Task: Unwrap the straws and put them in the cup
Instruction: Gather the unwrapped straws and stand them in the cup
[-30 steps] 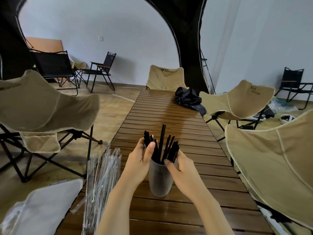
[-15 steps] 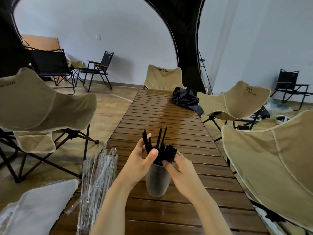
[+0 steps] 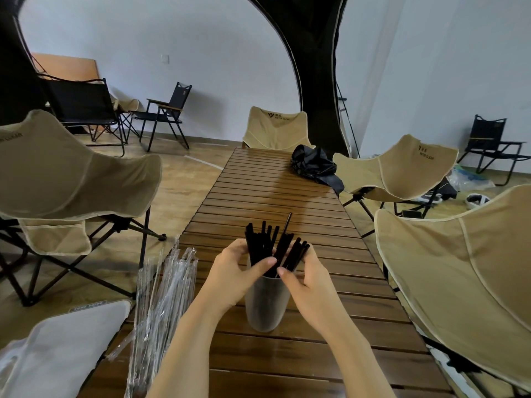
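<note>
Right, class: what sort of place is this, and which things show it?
Probably an indoor camping-style lounge or showroom: a slatted wooden table, tan folding camp chairs around it, and a dark tent-like arch against a plain white wall.

— What's out beyond the left hand (image 3: 232, 271)?
— A tan camp chair (image 3: 71, 173) on a wooden floor (image 3: 178, 179), with black folding chairs (image 3: 179, 94) farther off against a white wall (image 3: 201, 53).
— And past the right hand (image 3: 310, 280)?
— Two more tan chairs (image 3: 402, 168), just beside the slatted table (image 3: 258, 196). A dark arch (image 3: 316, 53) rises ahead.
</note>
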### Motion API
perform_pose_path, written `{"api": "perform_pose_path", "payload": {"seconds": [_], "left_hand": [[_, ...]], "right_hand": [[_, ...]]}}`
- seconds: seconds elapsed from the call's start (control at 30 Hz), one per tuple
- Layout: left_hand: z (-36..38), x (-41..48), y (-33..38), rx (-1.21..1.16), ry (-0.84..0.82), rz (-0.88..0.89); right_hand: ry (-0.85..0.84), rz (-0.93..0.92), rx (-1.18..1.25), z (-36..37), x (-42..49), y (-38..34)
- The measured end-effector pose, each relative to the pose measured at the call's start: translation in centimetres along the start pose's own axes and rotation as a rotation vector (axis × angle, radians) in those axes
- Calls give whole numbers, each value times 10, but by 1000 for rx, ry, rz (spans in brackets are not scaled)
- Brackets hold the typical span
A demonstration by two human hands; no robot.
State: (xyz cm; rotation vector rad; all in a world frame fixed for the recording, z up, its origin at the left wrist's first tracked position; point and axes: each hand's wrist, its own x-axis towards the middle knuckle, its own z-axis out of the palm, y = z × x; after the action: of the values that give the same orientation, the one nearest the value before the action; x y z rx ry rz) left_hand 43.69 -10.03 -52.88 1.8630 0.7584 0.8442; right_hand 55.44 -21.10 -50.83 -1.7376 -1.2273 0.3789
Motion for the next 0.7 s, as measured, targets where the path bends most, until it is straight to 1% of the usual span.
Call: {"api": "perform_pose_path", "payload": {"seconds": [0.1,0.4,0.53,0.7], "left_hand": [[-1,-1,3,14,-23,20],[-2,-3,7,-41,-19,64],[-5,-5,9,-96,-32,61],[-11,-8,16,-92,-89,49]], "right_hand": [[-4,25,50,1,-1,-2],[-63,40,46,4,3,4],[-113,30,-5,7,1,7],[-131,-1,-67,5,0,1]]}}
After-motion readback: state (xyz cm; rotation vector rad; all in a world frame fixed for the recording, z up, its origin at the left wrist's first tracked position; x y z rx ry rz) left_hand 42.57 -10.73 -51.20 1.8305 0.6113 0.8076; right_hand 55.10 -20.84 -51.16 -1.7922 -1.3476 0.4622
